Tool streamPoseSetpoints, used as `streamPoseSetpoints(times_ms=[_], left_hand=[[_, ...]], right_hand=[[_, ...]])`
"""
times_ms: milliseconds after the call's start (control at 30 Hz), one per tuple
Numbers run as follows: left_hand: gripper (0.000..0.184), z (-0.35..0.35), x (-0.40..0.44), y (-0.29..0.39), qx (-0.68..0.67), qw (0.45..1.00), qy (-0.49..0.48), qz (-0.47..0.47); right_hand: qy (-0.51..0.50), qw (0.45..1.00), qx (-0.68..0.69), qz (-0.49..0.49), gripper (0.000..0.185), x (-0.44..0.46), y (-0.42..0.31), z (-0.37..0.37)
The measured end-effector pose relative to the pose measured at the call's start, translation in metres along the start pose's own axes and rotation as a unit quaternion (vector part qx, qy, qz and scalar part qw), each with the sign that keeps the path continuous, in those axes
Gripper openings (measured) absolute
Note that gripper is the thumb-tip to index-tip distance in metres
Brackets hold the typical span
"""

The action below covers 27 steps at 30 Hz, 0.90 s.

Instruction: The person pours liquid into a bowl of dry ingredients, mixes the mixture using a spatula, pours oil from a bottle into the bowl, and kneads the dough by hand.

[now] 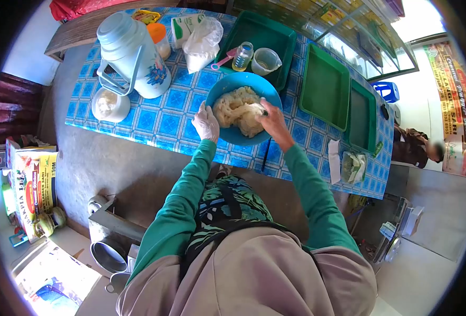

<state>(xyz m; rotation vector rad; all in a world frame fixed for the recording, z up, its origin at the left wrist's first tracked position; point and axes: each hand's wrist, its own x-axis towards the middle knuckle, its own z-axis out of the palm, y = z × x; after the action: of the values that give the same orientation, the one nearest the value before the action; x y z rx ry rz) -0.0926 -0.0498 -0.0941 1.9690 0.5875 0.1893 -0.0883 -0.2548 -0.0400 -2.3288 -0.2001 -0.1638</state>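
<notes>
A blue bowl [227,138] stands near the front edge of the table, with a pale, lumpy mass of dough [234,109] inside. At the bowl's left rim is my left hand [206,122], which looks covered by a thin whitish glove; its fingers grip the rim. My right hand [275,122] reaches in over the right side, its fingers closed on the dough, and a thick fold stretches from them across the bowl. A small dark spot shows by the right fingers; I cannot make out what it is.
Behind the bowl, a green tray [288,52] bears a small bottle [242,57], a pink spoon [223,59] and a clear measuring cup [265,61]. A tall thermos [138,63], white tub [110,107] and powder bag [201,46] stand left. More green trays [325,87] lie right; a person [415,148] is beyond.
</notes>
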Motion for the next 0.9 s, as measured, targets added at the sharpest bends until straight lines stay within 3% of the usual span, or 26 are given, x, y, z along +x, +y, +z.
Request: streamPoseSetpoints(times_ms=[33, 100, 133, 200, 267, 300, 333, 367, 400, 467, 533, 600, 633, 667, 733, 767, 800, 867, 900], left_hand=[[0.032, 0.007, 0.003, -0.009, 0.016, 1.0, 0.005, 0.026], [0.032, 0.009, 0.003, -0.016, 0.06, 0.995, 0.016, 0.083], [0.032, 0.009, 0.005, -0.016, 0.06, 0.995, 0.018, 0.081], [0.033, 0.005, 0.006, -0.021, 0.076, 0.977, 0.027, 0.195], [0.033, 0.002, 0.008, -0.018, 0.088, 0.977, 0.026, 0.194], [0.034, 0.003, 0.011, -0.018, 0.087, 0.975, 0.029, 0.204], [0.034, 0.005, 0.011, -0.018, 0.084, 0.973, 0.032, 0.211], [0.034, 0.007, 0.01, -0.02, 0.074, 0.976, 0.049, 0.201], [0.034, 0.008, 0.008, -0.021, 0.075, 0.976, 0.046, 0.198], [0.032, 0.012, 0.008, -0.021, 0.038, 0.988, 0.071, 0.13], [0.031, 0.011, 0.006, -0.021, -0.011, 0.992, 0.083, 0.094], [0.031, 0.008, 0.008, -0.028, 0.005, 0.999, 0.037, 0.032], [0.029, 0.007, 0.007, -0.027, 0.036, 0.997, 0.045, 0.055], [0.029, 0.009, 0.008, -0.02, 0.036, 0.997, 0.043, 0.055], [0.028, 0.015, 0.006, -0.009, 0.07, 0.986, 0.067, 0.138], [0.027, 0.017, 0.011, -0.013, 0.088, 0.982, 0.066, 0.153], [0.027, 0.019, 0.012, -0.015, 0.089, 0.982, 0.066, 0.153], [0.028, 0.019, 0.011, -0.013, 0.07, 0.986, 0.044, 0.146], [0.028, 0.019, 0.01, -0.011, 0.07, 0.986, 0.04, 0.147]], right_hand=[[0.002, 1.0, -0.001, -0.004, 0.042, 0.003, 0.016, 0.016], [0.047, 0.985, -0.079, 0.146, 0.04, 0.022, 0.045, 0.049], [0.044, 0.985, -0.079, 0.145, 0.04, 0.041, 0.051, 0.056], [-0.059, 0.992, -0.045, 0.1, 0.042, 0.076, 0.058, 0.075], [-0.059, 0.98, 0.12, 0.15, 0.04, 0.099, 0.046, 0.102], [-0.062, 0.979, 0.12, 0.15, 0.04, 0.109, 0.04, 0.114], [-0.136, 0.99, 0.011, 0.023, 0.036, 0.115, 0.033, 0.122], [-0.208, 0.968, -0.098, -0.105, 0.033, 0.115, 0.026, 0.123], [-0.211, 0.967, -0.097, -0.102, 0.033, 0.107, 0.021, 0.12], [-0.316, 0.927, -0.103, -0.173, 0.022, 0.079, -0.005, 0.104], [-0.357, 0.847, -0.196, -0.343, 0.027, 0.051, -0.018, 0.056], [-0.33, 0.829, -0.232, -0.387, 0.029, 0.019, -0.009, 0.011], [-0.297, 0.807, -0.268, -0.435, 0.031, 0.014, -0.004, -0.001], [-0.298, 0.807, -0.269, -0.433, 0.031, 0.015, 0.008, 0.0], [-0.254, 0.849, -0.287, -0.364, 0.027, 0.015, 0.037, 0.012], [-0.286, 0.842, -0.326, -0.321, 0.033, 0.026, 0.036, 0.028], [-0.285, 0.842, -0.326, -0.321, 0.033, 0.029, 0.035, 0.038], [-0.277, 0.877, -0.341, -0.196, 0.037, 0.039, 0.009, 0.047], [-0.277, 0.877, -0.341, -0.193, 0.037, 0.038, 0.008, 0.055]])
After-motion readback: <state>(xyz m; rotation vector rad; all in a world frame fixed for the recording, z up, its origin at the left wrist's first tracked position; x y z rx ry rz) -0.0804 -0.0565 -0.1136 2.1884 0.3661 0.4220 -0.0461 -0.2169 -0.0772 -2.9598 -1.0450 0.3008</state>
